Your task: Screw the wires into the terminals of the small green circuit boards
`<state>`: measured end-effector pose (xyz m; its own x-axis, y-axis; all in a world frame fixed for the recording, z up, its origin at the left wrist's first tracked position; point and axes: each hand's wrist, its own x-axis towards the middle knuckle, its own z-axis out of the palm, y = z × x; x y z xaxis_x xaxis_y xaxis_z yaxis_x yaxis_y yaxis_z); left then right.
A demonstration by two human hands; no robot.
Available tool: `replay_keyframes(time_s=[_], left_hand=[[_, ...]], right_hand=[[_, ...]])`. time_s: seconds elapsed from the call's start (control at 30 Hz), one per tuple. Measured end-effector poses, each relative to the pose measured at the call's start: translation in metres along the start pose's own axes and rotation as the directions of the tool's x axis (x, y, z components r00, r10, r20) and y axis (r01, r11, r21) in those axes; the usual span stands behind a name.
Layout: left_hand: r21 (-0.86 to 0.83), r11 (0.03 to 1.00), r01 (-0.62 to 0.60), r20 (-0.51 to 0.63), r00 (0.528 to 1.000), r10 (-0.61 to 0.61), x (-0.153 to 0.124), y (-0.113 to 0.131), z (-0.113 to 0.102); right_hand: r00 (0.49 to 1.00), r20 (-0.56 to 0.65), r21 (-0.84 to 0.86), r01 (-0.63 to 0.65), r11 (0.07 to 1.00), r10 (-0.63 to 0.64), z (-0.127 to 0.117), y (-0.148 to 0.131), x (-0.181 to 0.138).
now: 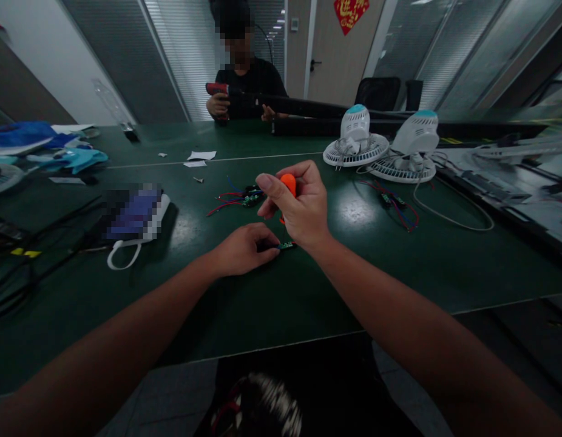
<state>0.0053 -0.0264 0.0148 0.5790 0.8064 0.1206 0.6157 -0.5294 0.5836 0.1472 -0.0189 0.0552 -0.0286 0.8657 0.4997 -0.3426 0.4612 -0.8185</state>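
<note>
My right hand (306, 212) is closed around the orange handle of a screwdriver (288, 181), held upright with its shaft pointing down. Under it lies a small green circuit board (287, 245) on the dark green table (208, 315). The fingers of my left hand (244, 249) pinch the left end of this board. Whether the screwdriver's tip touches the board I cannot tell. Just beyond my hands is a cluster of circuit boards with red and blue wires (250, 197).
Two white fans (355, 136) stand at the back right, near more wired boards (393, 199). A blurred blue-and-white object (138, 212) and black cables (17, 291) lie left. Across the table, a person (244, 79) holds a red tool (217, 88) and a long black bar (303, 105).
</note>
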Motion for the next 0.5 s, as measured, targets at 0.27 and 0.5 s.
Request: replay_keyframes(time_s=[0.27,0.5], left_hand=[[0.023,1.000,-0.008,-0.013,1.000,0.009,0.0001,-0.0036,0.0024],[-0.005,1.000,0.002,-0.011,1.000,-0.002,0.0007,-0.0029,0.0028]], right_hand=[[0.999,0.020,-0.082,0.028,0.996,-0.027,-0.0031,0.0005,-0.0039],[0.977,0.027,-0.289,0.211,0.934,-0.212,-0.0060,-0.0007,-0.0027]])
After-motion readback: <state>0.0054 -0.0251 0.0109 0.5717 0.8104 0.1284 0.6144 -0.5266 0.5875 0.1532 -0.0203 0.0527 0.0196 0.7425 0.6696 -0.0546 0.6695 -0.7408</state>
